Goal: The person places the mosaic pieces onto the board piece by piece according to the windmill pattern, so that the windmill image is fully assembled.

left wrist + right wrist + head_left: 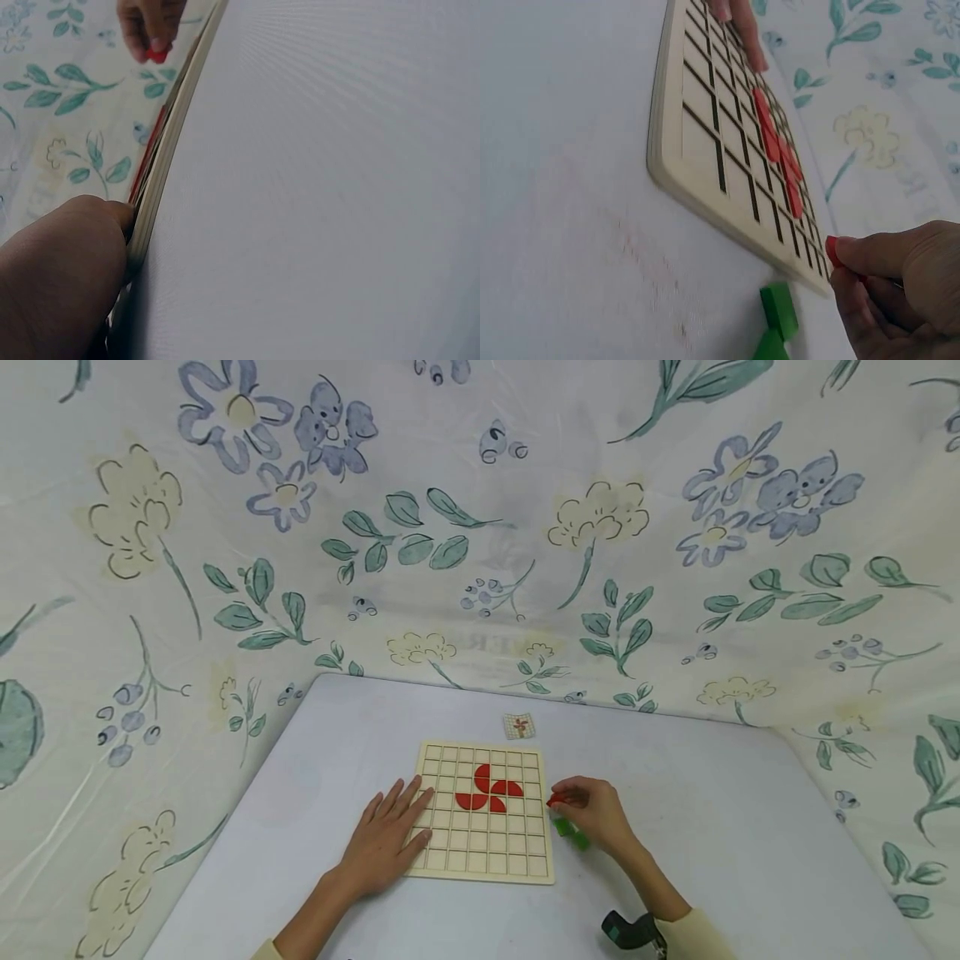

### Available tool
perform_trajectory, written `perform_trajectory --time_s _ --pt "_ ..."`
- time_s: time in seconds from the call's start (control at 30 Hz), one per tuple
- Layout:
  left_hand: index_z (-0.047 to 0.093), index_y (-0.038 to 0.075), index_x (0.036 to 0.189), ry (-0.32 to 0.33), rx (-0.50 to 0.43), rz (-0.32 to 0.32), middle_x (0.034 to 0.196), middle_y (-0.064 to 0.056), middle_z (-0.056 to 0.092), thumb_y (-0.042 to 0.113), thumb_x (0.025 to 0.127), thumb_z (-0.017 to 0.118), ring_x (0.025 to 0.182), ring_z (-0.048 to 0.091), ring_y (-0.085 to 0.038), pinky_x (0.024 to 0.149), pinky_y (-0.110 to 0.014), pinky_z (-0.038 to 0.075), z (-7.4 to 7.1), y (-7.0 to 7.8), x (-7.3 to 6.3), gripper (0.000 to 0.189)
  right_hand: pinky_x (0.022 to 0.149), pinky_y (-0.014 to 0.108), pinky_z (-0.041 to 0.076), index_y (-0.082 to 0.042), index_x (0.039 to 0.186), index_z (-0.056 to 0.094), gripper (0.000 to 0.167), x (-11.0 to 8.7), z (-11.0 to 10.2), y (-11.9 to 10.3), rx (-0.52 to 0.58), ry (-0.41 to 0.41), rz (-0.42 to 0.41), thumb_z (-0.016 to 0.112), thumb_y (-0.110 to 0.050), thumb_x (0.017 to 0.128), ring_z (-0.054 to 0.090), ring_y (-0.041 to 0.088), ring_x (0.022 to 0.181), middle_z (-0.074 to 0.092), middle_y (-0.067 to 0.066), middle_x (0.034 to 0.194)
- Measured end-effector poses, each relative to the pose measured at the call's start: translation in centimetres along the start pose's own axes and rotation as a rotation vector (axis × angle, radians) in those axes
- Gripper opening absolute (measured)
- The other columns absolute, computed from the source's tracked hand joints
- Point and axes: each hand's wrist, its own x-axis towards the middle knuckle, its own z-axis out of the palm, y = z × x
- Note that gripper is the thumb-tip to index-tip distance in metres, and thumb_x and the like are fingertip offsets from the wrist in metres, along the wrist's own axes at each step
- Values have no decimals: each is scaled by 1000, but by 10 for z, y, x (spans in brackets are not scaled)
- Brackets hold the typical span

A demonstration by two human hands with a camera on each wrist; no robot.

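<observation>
A wooden grid board [480, 852] lies flat on the white table. Red curved pieces [482, 779] sit in its cells, forming a pinwheel in the upper middle. My left hand [386, 839] rests on the board's left edge with fingers spread. Just beyond the right edge, my right hand [596, 814] pinches a small red piece [831, 251] between thumb and fingers; the fingers cover most of it. Under that hand, green pieces [573, 835] lie on the table beside the board. In the left wrist view, the board's wooden side [161, 172] shows edge-on.
A small card [519, 726] printed with a red pinwheel on a grid lies behind the board. Floral cloth [480, 527] hangs round the far and left sides of the white table [712, 827]. A dark device [630, 931] is by the right wrist.
</observation>
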Motion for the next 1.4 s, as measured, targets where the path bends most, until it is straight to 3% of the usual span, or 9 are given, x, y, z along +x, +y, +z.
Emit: perform_trajectory --time_s 0.23,0.37,0.67,1.03,1.4 --pt "38 11 152 -3 2 0 160 -12 24 38 101 51 146 17 -35 114 -56 14 1 -1 0 59 71 25 56 -4 100 75 21 0 16 -13 62 -70 4 74 8 82 65 15 79 70 1 93" --pt "38 11 152 -1 3 1 160 -12 25 38 101 51 146 18 -36 114 -56 15 0 0 1 59 74 24 55 -6 99 75 22 1 24 -19 52 -109 -40 71 10 84 64 16 82 68 1 96" --pt "37 11 153 -19 12 -8 160 -11 24 38 101 51 147 17 -35 114 -56 15 0 1 1 60 70 24 55 -4 100 73 17 2 37 -24 91 -194 -84 75 2 84 63 15 75 68 1 89" --pt "37 12 153 -9 9 -8 160 -11 24 38 101 52 147 17 -35 114 -56 15 1 0 1 60 68 24 55 -6 94 73 14 2 56 -28 51 -162 -160 79 -2 82 64 12 76 68 2 90" --pt "37 11 153 -7 18 -1 160 -11 24 39 101 51 146 18 -35 114 -56 15 1 -1 1 60 64 24 55 -3 92 72 16 -4 56 -27 -48 -93 -268 82 -3 79 62 13 73 66 3 87"
